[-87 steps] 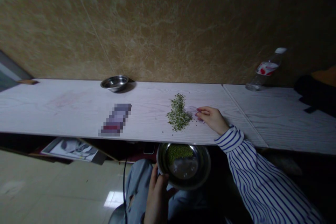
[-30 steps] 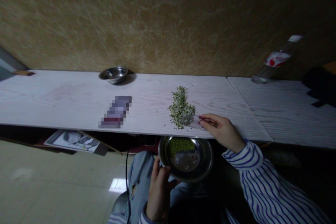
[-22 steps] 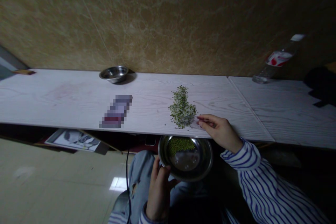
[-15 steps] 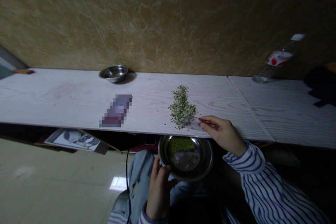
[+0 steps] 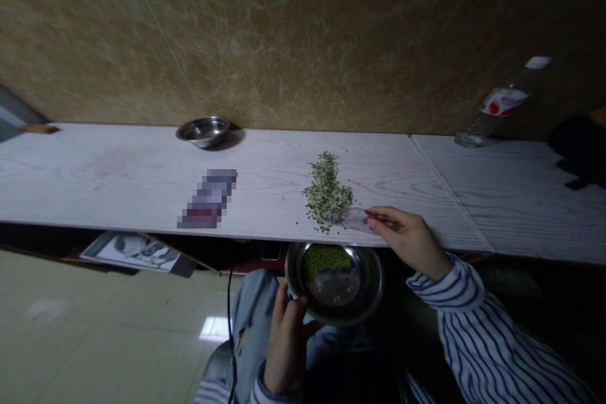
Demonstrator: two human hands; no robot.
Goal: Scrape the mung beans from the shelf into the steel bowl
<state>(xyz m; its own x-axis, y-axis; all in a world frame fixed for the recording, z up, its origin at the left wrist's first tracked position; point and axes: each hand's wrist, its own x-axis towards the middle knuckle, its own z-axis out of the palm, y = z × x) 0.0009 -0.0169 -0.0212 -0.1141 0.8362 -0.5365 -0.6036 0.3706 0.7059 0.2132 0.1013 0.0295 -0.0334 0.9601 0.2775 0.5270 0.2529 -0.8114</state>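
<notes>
A loose heap of small green beans mixed with white grains (image 5: pixel 326 186) lies on the pale wood-grain shelf (image 5: pixel 265 189). At the heap's lower right edge, my right hand (image 5: pixel 402 233) pinches a thin, clear plastic piece (image 5: pixel 354 218), which looks like a ruler; its far end touches the grains. Below the shelf's front edge, my left hand (image 5: pixel 288 341) grips the left rim of a steel bowl (image 5: pixel 374 303), thumb and fingers around it. Green beans (image 5: pixel 326 259) are gathered along the bowl's far side, and its shiny bottom shows in front of them.
A smaller steel bowl (image 5: pixel 203 132) stands at the back by the wall. Left of the heap lies a blurred-out flat object (image 5: pixel 208 199). A plastic bottle (image 5: pixel 504 101) stands at the right, near a dark item (image 5: pixel 577 151). A black cable (image 5: pixel 230 328) hangs beside my knee.
My right hand has shifted slightly right with the clear plastic piece, so more of the piece shows. The left hand and its bowl have stayed in place.
</notes>
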